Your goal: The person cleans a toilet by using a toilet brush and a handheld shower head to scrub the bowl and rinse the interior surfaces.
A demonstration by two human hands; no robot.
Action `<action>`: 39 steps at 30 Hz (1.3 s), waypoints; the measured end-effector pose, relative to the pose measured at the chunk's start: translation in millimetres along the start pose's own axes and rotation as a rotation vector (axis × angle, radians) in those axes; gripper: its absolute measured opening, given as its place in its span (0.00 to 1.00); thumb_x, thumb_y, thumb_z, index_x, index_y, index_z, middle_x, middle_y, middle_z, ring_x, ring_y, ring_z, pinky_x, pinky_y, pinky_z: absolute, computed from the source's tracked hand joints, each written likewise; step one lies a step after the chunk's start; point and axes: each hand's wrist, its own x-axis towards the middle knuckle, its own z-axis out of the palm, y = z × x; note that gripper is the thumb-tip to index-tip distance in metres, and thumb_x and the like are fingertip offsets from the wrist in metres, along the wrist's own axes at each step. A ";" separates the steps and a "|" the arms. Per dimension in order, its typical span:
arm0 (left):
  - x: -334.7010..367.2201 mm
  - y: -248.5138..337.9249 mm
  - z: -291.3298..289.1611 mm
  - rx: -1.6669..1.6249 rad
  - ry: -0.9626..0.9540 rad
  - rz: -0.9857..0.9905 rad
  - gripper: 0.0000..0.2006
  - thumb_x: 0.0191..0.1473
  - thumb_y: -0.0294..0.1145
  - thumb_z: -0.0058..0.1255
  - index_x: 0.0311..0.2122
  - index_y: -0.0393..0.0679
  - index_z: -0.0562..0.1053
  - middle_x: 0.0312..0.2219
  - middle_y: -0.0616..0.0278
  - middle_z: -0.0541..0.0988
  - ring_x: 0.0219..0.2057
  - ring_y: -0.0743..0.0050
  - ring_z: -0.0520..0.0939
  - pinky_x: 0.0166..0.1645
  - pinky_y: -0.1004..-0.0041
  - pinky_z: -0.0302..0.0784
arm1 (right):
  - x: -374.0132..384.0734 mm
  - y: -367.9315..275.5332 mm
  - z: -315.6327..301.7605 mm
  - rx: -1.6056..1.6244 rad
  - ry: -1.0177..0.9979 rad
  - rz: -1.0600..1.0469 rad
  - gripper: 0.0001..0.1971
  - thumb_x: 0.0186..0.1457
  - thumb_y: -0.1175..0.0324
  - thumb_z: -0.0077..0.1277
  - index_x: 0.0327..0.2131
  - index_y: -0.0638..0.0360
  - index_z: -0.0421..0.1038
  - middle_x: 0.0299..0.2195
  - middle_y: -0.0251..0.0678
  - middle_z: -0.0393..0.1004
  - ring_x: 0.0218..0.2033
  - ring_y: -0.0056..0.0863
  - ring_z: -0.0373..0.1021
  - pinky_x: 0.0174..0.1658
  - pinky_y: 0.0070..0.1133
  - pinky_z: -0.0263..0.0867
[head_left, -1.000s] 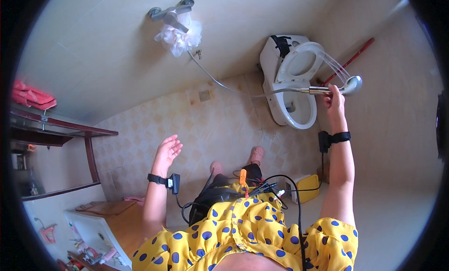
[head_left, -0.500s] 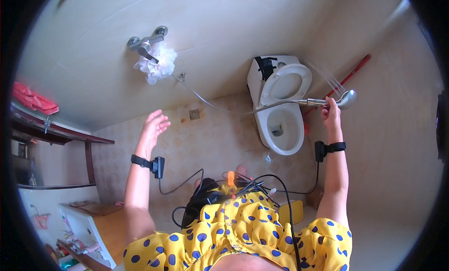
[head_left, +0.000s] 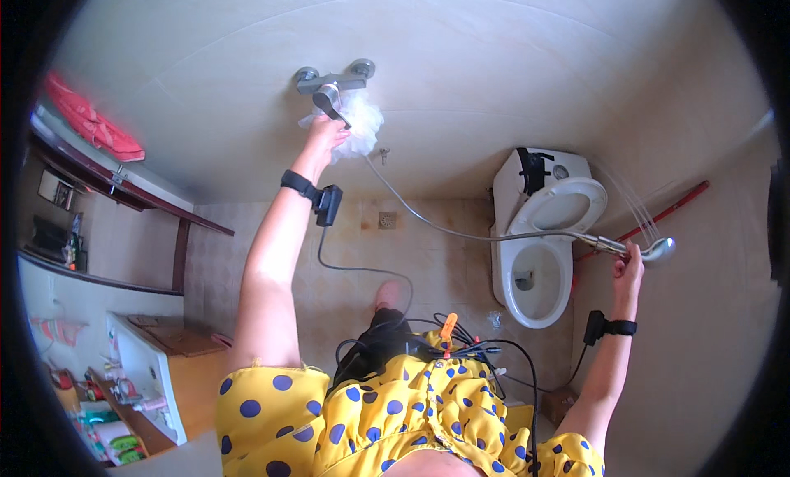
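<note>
My left hand (head_left: 327,134) reaches up to the wall-mounted shower mixer tap (head_left: 354,81), its fingers closed on the end of the tap's lever (head_left: 325,101). A white mesh bath puff (head_left: 362,119) hangs just behind that hand. Off to the right, my right hand (head_left: 629,267) grips the handle of a chrome shower head (head_left: 660,249). Thin jets of water (head_left: 634,199) spray from it toward the far right corner. The metal shower hose (head_left: 428,228) sags between tap and handle, crossing in front of the toilet.
The white toilet (head_left: 539,292), lid and seat raised, stands right of centre. Behind it leans a red pole (head_left: 679,201). A floor drain (head_left: 387,220) lies below the tap. At left are a pink cloth (head_left: 99,123), a dark-framed opening and a cabinet (head_left: 197,395). Black cables (head_left: 494,345) hang at my waist.
My left hand has gone from open in mid-air to the tap lever and closed on it. My right hand still holds the spraying shower head. The whole view has shifted.
</note>
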 end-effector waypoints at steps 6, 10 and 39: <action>56.0 -17.5 12.3 -0.190 0.036 -0.068 0.14 0.47 0.24 0.46 0.41 0.36 0.66 0.30 0.56 0.75 0.28 0.65 0.81 0.33 0.71 0.76 | 3.8 -3.0 11.5 -0.001 0.074 0.011 0.11 0.49 0.59 0.53 0.23 0.52 0.64 0.17 0.31 0.67 0.11 0.12 0.58 0.11 0.10 0.47; 40.7 -11.7 21.4 -0.186 0.027 -0.080 0.15 0.46 0.21 0.45 0.41 0.30 0.64 0.32 0.53 0.74 0.32 0.59 0.81 0.36 0.69 0.76 | -13.7 -12.5 43.9 -0.065 0.057 0.064 0.10 0.49 0.60 0.53 0.23 0.53 0.66 0.17 0.32 0.69 0.11 0.12 0.59 0.11 0.10 0.48; 20.5 -28.4 22.9 -0.119 -0.091 -0.025 0.33 0.45 0.24 0.43 0.55 0.25 0.46 0.37 0.42 0.73 0.34 0.56 0.79 0.34 0.66 0.77 | -102.8 -19.1 150.1 -0.679 -0.508 -0.175 0.15 0.50 0.61 0.54 0.34 0.64 0.69 0.23 0.34 0.73 0.14 0.16 0.68 0.14 0.13 0.59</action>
